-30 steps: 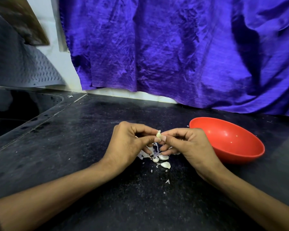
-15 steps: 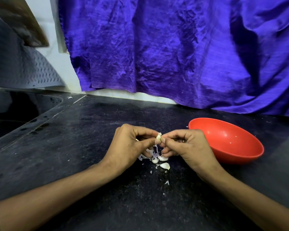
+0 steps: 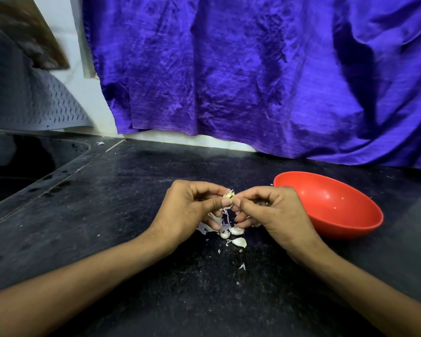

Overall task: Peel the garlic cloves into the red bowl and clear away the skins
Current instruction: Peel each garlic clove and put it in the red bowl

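Observation:
A small pale garlic clove (image 3: 228,195) is pinched between both hands above the black counter (image 3: 131,215). My left hand (image 3: 192,212) holds it with thumb and forefinger from the left, and my right hand (image 3: 270,212) pinches it from the right, with a strip of skin hanging below. Under the hands lie several loose cloves (image 3: 238,242) and bits of white skin (image 3: 204,228). The red bowl (image 3: 331,207) stands just right of my right hand; only tiny specks show inside it.
A dark sink (image 3: 22,166) is sunk into the counter at the left, with a grey perforated mat (image 3: 27,103) leaning behind it. Purple cloth (image 3: 253,76) hangs along the back wall. Small skin flecks (image 3: 242,266) lie toward the near edge.
Both hands stayed in place and worked the clove between the fingertips. More skin now hangs loose from it.

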The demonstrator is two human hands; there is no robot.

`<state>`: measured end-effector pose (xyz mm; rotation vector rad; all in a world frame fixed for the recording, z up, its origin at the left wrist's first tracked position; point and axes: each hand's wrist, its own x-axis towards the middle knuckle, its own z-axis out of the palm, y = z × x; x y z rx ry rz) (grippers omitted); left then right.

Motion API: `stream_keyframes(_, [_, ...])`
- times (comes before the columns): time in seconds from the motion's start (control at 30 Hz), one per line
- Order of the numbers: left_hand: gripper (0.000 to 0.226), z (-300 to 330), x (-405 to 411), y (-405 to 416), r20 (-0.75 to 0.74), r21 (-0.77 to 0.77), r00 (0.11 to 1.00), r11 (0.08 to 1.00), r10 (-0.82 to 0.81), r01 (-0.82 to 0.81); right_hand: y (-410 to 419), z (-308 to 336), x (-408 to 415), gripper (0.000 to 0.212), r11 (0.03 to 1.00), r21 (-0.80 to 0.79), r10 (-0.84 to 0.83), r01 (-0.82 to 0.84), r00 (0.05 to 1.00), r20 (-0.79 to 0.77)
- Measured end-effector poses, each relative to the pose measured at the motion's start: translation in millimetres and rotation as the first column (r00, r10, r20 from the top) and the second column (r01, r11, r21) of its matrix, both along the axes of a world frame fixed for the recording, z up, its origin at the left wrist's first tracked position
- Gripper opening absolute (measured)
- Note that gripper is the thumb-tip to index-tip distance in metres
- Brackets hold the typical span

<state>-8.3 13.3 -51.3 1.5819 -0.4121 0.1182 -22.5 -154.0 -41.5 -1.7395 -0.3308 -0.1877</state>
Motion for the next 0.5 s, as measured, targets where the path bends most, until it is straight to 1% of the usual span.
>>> stream_keyframes(0.07, [0.013, 0.6, -0.4, -0.4, -0.023, -0.028, 1.000, 1.000, -0.006, 0.005, -0.1, 0.8, -0.5, 0.012, 1.000, 0.009, -0.011, 0.011, 1.000, 0.004])
stream_keyframes(0.13, [0.012, 1.3, -0.9, -0.3, -0.031, -0.044, 1.000, 0.999, -0.001, 0.000, -0.6, 2.6, -0.5, 0.013, 0.998, 0.050, -0.029, 0.029, 1.000, -0.004])
stream_keyframes(0.2, [0.011, 1.6, -0.9, 0.1, -0.029, -0.055, 1.000, 0.998, 0.003, -0.005, -0.7, 4.5, 0.1, 0.011, 0.992, 0.123, -0.027, 0.031, 0.999, -0.039])
stream_keyframes(0.27, [0.010, 1.6, -0.9, 0.5, -0.027, -0.068, 1.000, 0.998, -0.003, 0.001, -0.5, 5.3, 0.6, 0.005, 0.986, 0.167, 0.013, -0.001, 0.997, -0.072])
stream_keyframes(0.37, [0.015, 1.3, -2.3, 1.0, -0.005, -0.054, 1.000, 0.999, -0.004, 0.003, -0.7, 2.5, 1.0, 0.024, 0.985, 0.168, 0.051, -0.034, 0.994, -0.098])
stream_keyframes(0.43, [0.016, 0.9, -2.5, 1.1, 0.011, -0.043, 1.000, 0.999, 0.006, -0.005, -1.4, 1.2, 1.7, 0.026, 0.986, 0.159, 0.059, -0.041, 0.992, -0.111])
stream_keyframes(0.5, [0.012, 0.1, -1.8, 1.3, 0.016, -0.040, 1.000, 0.999, 0.012, -0.011, -2.5, 0.9, 2.8, 0.026, 0.983, 0.177, 0.076, -0.053, 0.989, -0.125])
